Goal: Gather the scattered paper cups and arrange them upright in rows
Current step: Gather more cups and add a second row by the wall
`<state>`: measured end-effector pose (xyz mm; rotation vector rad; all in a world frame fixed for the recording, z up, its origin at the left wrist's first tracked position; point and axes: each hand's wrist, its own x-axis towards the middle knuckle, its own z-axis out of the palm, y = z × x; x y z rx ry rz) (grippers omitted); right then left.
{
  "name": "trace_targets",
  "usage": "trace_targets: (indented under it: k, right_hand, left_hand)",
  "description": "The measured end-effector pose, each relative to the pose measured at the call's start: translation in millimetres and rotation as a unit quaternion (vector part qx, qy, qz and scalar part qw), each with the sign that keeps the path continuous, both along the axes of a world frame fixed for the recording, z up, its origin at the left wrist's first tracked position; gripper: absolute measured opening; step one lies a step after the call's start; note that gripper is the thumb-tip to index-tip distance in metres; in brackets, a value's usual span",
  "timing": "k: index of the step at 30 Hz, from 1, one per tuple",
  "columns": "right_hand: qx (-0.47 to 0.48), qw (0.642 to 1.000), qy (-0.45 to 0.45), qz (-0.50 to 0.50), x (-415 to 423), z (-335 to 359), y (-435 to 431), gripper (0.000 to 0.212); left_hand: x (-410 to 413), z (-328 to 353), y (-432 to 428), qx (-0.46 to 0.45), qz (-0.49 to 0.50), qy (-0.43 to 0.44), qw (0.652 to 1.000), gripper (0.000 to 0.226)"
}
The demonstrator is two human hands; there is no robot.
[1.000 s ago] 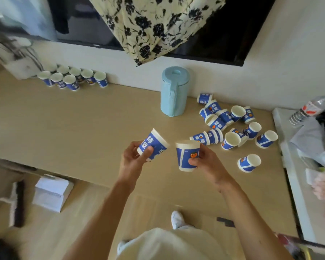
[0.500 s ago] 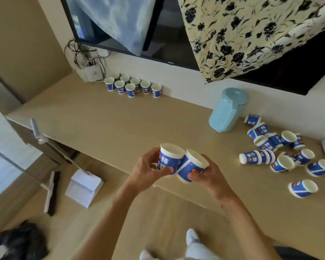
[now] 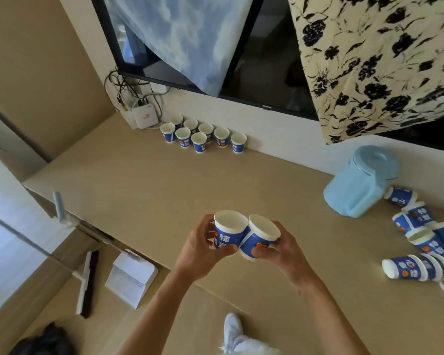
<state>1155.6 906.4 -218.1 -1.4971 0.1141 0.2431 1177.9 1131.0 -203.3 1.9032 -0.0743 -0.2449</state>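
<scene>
Hands: left hand [image 3: 200, 252] grips one blue-and-white printed paper cup [image 3: 228, 233]. The right hand [image 3: 283, 249] grips a second blue-and-white paper cup [image 3: 260, 238]. Both mouths face up and the rims touch, above the near edge of the beige wooden counter [image 3: 164, 190].
Destination: rows of upright matching cups [image 3: 203, 135] at the far left corner, against the wall (forward and leftward; left hand nearer).
Remaining: toppled blue paper cups [image 3: 420, 237] toward the right end, beside a pale blue plastic jug [image 3: 359, 185].

Above the tabletop [image 3: 144, 190], the left hand [image 3: 199, 249] and right hand [image 3: 283, 252] each grip an upright paper cup, left cup [image 3: 228, 230] touching right cup [image 3: 260, 237], with upright rows [image 3: 203, 134] far left and toppled cups [image 3: 420, 242] right.
</scene>
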Motion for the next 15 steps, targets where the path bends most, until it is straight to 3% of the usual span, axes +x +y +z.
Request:
trace_targets:
  k: [9, 15]
  right_hand:
    - [0.006, 1.000, 0.002, -0.001, 112.5, -6.3, 50.7, 0.066]
    - [-0.021, 0.999, 0.025, -0.041, 159.8, -19.6, 70.8, 0.058]
  left_hand:
    - [105.3, -10.8, 43.2, 0.030, 0.046, 0.009, 0.998, 0.063]
    - [171.8, -33.5, 62.6, 0.031, 0.011, 0.027, 0.999, 0.061]
